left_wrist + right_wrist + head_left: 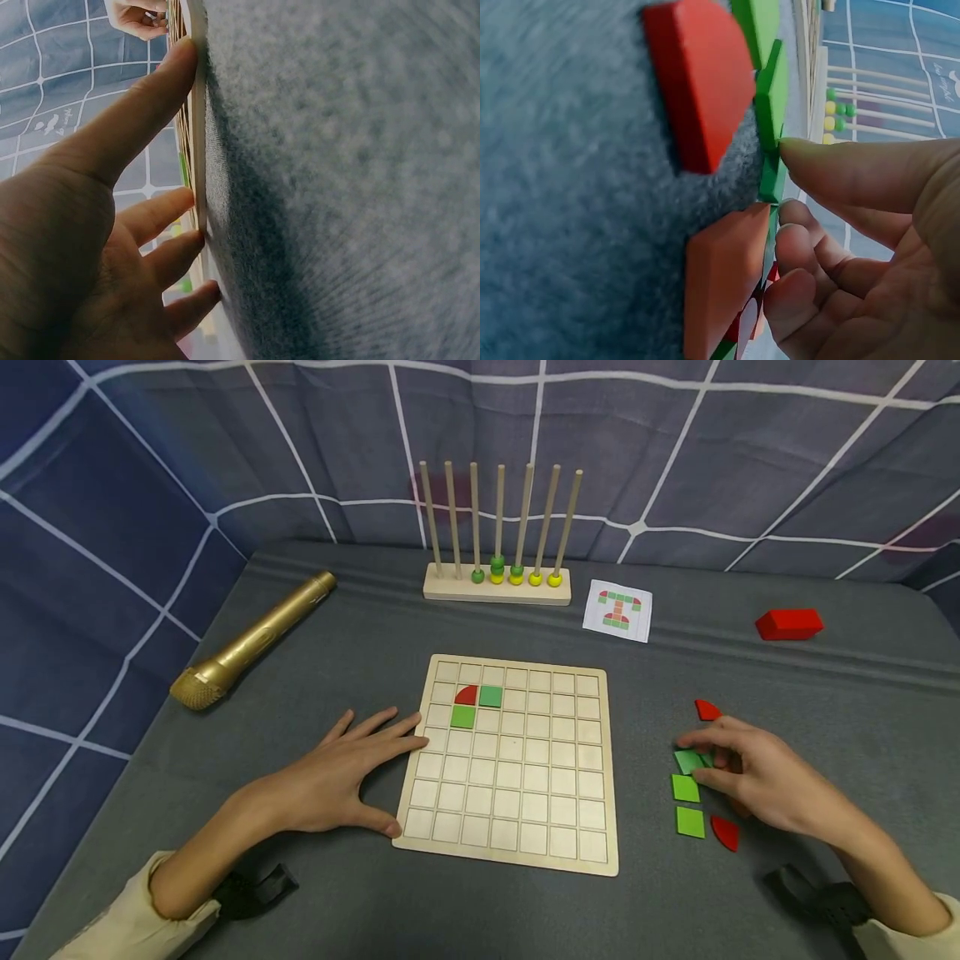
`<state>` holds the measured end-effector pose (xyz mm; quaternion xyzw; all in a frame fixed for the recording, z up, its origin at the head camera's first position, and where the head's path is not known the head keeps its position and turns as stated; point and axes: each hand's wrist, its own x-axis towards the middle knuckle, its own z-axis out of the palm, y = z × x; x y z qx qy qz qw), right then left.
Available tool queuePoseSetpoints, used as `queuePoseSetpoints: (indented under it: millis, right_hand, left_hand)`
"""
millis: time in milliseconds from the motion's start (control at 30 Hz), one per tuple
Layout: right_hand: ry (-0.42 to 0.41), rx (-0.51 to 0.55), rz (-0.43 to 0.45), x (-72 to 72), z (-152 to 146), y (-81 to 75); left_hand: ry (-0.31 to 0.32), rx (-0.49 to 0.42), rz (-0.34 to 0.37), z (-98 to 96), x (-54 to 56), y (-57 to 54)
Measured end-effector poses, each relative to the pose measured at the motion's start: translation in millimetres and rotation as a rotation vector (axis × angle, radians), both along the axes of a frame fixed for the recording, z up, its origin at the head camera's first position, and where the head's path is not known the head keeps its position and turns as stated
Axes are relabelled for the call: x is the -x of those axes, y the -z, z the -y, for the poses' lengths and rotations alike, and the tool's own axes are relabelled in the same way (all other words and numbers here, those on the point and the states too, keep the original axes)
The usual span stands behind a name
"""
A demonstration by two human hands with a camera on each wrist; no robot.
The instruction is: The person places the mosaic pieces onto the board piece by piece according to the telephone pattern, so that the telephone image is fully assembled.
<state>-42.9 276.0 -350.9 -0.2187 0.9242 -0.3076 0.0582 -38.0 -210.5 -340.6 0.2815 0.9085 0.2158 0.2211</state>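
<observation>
A dark blue curtain (pixel 300 443) crossed with white lines stands behind a grey-covered table (pixel 367 643), where a gold microphone (pixel 260 632) lies at the left, a peg stand (pixel 497 590) sits at the back and a red block (pixel 789 625) rests at the far right. The wooden grid board (pixel 512 748) lies in the middle, bearing a red quarter-round tile (pixel 468 696), a darker green square (pixel 491 696) and a lighter green square (pixel 462 717); a printed card (pixel 617 612) with a coloured figure lies beyond it. The step in hand appears to be taking up one more piece from the loose ones right of the board. The next move seems to call for a clean lift that leaves the neighbouring tiles undisturbed. The person's right hand (pixel 756 777) is bent over those pieces, thumb and forefinger drawn in to about a tile's breadth at the edges of a green tile (pixel 687 763); they seem to pinch it, though how firmly, and whether it is off the cloth, cannot be told. The left hand (pixel 333 785) is spread wide, grasping nothing, its thumb and some fingertips touching the board's left edge.
</observation>
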Motion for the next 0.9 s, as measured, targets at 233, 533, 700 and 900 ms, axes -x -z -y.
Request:
queuePoseSetpoints:
  millis: [233, 533, 700, 900]
  right_hand:
    - [0.014, -0.087, -0.063, 3.5, 1.5, 1.3]
    - [0.023, -0.118, -0.081, 6.7, 2.0, 2.0]
    - [0.036, -0.13, -0.086, 8.8, 0.8, 2.4]
    - [0.078, -0.167, -0.112, 8.7, 7.0, 0.4]
  left_hand:
    - [-0.001, -0.005, 0.001, -0.3, -0.5, -0.8]
    - [-0.001, -0.004, 0.004, -0.8, -0.1, -0.7]
    - [0.001, -0.005, 0.0, -0.7, -0.2, -0.7]
    - [-0.001, -0.007, 0.003, -0.1, -0.5, -0.7]
